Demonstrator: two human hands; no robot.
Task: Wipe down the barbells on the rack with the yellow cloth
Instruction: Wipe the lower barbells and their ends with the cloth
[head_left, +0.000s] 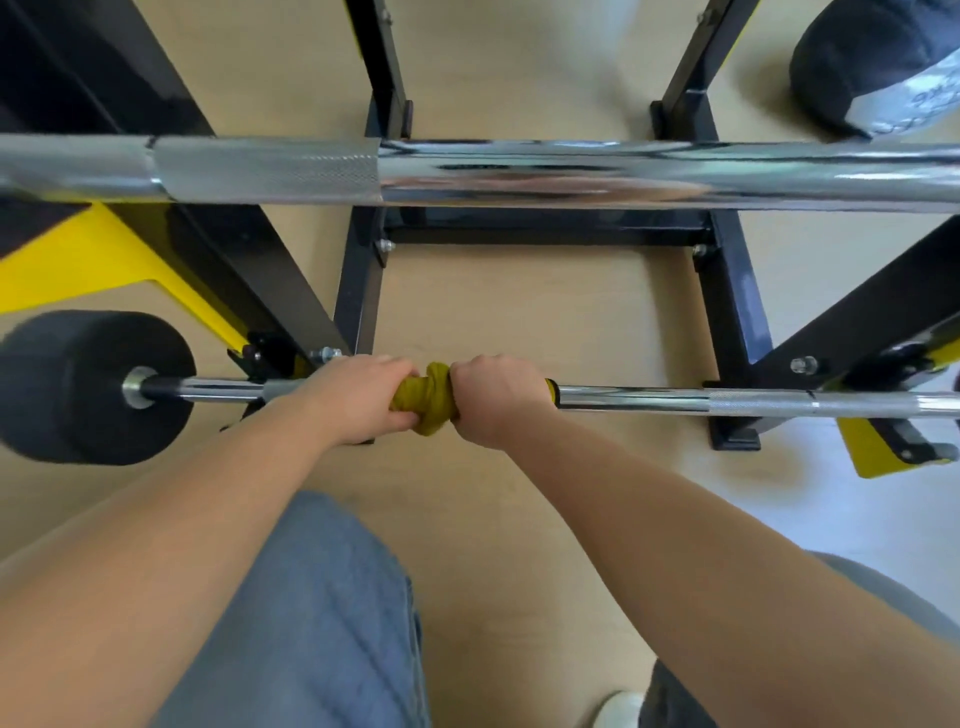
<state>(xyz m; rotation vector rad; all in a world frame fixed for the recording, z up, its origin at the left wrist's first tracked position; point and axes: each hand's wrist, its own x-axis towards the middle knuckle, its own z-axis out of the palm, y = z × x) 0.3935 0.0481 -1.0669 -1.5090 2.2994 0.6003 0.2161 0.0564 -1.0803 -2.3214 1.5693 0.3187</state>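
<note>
Left hand (363, 397) and right hand (493, 397) gripping yellow cloth (426, 400), bunched and twisted round lower barbell (675, 400); fists sitting side by side, fingers curling over soft fabric. Slim chrome bar lying across black steel rack (732, 322), knurled band showing at right, round matte black plate (78, 387) capping left end. Upper barbell (571, 174), thicker and mirror-bright with cross-hatched knurling, spanning frame above. Yellow angular panels (78, 270) flanking rack. Pale wood-look floor (519, 312) lying beneath; grey trouser legs (311, 623) showing below.
</note>
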